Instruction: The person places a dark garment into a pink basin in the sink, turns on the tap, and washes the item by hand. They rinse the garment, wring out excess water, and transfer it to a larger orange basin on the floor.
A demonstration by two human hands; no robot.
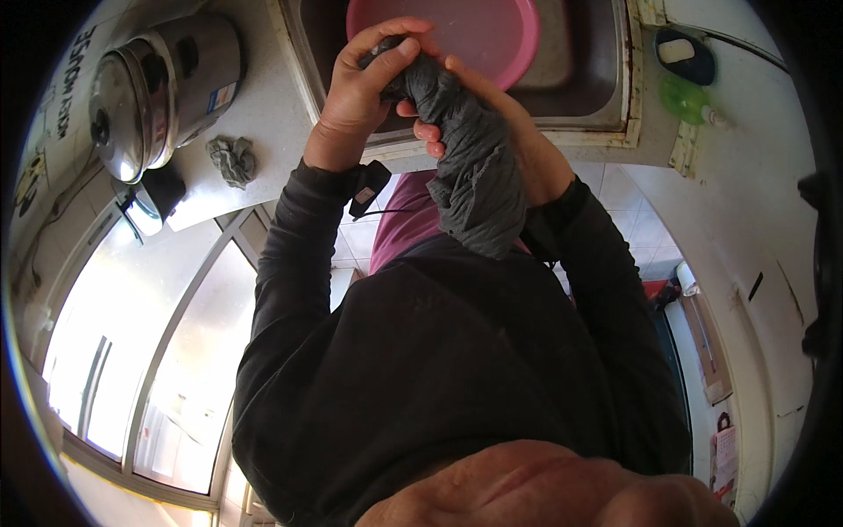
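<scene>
A dark grey, wet-looking cloth (464, 151) is bunched and twisted into a thick roll over the sink's front edge. My left hand (369, 82) grips its upper end, thumb across the top. Lower down, my right hand (514, 125) is wrapped around the roll from the right, with fingertips showing at its left side; the cloth hides its palm. The loose end hangs down in front of my dark top. Just beyond both hands, a pink plastic basin (527, 39) with cloudy liquid stands in the metal sink (596, 66).
At left on the counter (276, 141) are a lidded metal pot (191, 72) and a crumpled grey rag (232, 160). To the right are a soap bar (676, 51) in a dark dish and a green bottle (685, 99). The sink's raised rim runs before me.
</scene>
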